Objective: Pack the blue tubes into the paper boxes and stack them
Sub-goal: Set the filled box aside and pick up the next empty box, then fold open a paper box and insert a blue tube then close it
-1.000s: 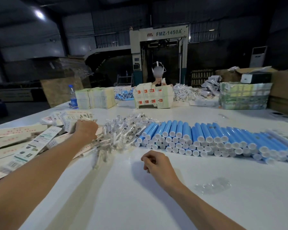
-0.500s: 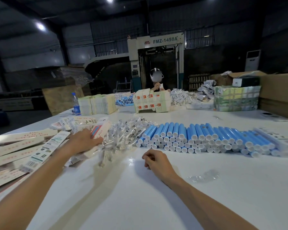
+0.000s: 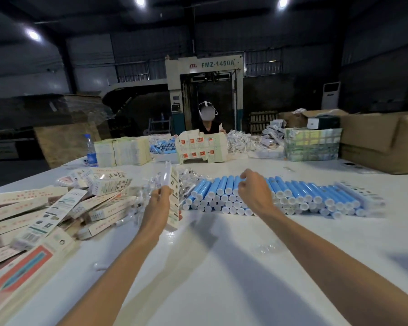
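"FMZ-1450A" is printed in blue, beside a small red logo, on the pale header of the machine (image 3: 204, 64) at the back. Print on the boxes cannot be read.

I'm looking at a white table (image 3: 222, 285) with loose paper boxes (image 3: 45, 215) heaped on its left and blue tubes (image 3: 299, 196) stacked in rows centre-right. At its far edge stand a water bottle (image 3: 91, 150) and bundled flat cartons (image 3: 123, 150).

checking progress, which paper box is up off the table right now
The box gripped upright in the left hand, between the pile and the tubes. The other boxes nearby all lie flat in that pile.
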{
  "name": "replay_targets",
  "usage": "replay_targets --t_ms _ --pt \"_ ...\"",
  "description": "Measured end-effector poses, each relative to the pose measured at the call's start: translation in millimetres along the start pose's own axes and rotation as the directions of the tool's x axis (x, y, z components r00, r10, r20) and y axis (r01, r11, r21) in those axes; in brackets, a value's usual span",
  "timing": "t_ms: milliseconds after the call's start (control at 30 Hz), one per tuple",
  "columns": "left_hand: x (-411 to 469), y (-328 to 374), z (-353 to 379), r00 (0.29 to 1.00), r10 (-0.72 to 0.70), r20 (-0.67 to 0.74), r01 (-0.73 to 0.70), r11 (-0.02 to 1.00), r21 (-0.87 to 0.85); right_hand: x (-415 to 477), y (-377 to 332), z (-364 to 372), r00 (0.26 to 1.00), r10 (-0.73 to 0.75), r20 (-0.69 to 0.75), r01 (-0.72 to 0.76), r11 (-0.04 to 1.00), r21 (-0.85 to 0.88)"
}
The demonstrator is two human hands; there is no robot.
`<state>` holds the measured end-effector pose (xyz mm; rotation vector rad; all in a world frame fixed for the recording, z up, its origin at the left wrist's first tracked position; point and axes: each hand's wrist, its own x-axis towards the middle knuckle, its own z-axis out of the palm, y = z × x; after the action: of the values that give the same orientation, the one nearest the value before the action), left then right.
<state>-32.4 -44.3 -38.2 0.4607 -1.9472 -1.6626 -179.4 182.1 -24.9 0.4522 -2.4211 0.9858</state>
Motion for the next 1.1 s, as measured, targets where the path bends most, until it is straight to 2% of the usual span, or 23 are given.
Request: replay_targets --t_ms 67,133,267,400,533,633,833,900,933,967,1000,1033,1067,1100 --pt "-5 -4 13 0.999 -0.012 0.036 0.015 0.995 -0.100 22 16 -8 1.000 -0.009 0.006 0.010 0.968 -0.253" --pt "-10 -8 21 0.994 -0.007 0.110 0.032 0.975 -0.221 35 27 -9 0.999 0.012 0.036 0.006 0.887 -0.461" --pt "-20 -22 31 0.961 -0.005 0.276 0.130 0.890 -0.437 40 43 3 0.986 0.069 0.154 0.063 0.696 -0.716" --pt "-17 -37 32 0.947 0.044 0.317 0.084 0.922 -0.378 32 42 15 0.989 0.004 0.150 0.118 0.589 -0.799" --pt "-11 -41 33 0.958 0.022 0.284 0.110 0.892 -0.438 27 29 15 0.981 0.014 0.193 0.155 0.541 -0.826" --pt "-9 -45 34 0.952 0.026 0.305 0.106 0.907 -0.408 23 21 19 0.982 0.014 0.187 0.149 0.553 -0.820" --pt "-16 -45 32 0.919 0.026 0.395 0.125 0.928 -0.351 19 21 23 0.995 0.001 0.098 0.073 0.654 -0.753" --pt "-17 -45 31 0.906 0.024 0.422 0.135 0.930 -0.343 21 16 16 1.000 -0.018 0.018 0.026 0.737 -0.675" --pt "-18 -44 30 0.900 0.033 0.435 0.126 0.935 -0.331 22 14 11 0.999 -0.016 -0.031 -0.005 0.815 -0.580" --pt "-19 -42 30 0.893 0.051 0.447 0.106 0.941 -0.321 23 10 6 0.997 0.004 -0.076 -0.036 0.905 -0.424" --pt "-20 -41 30 0.886 0.073 0.457 0.088 0.943 -0.322 23 3 -1 0.995 0.059 -0.082 -0.074 0.977 -0.199" --pt "-21 -39 30 0.879 0.095 0.467 0.073 0.942 -0.328 23 -5 -8 0.991 0.128 -0.035 -0.126 0.990 0.070" --pt "-22 -38 30 0.872 0.113 0.476 0.060 0.941 -0.332 21 -15 -15 0.983 0.180 0.045 -0.184 0.923 0.338" --pt "-23 -37 31 0.868 0.124 0.481 0.050 0.942 -0.333 18 -25 -21 0.976 0.186 0.116 -0.220 0.815 0.537"
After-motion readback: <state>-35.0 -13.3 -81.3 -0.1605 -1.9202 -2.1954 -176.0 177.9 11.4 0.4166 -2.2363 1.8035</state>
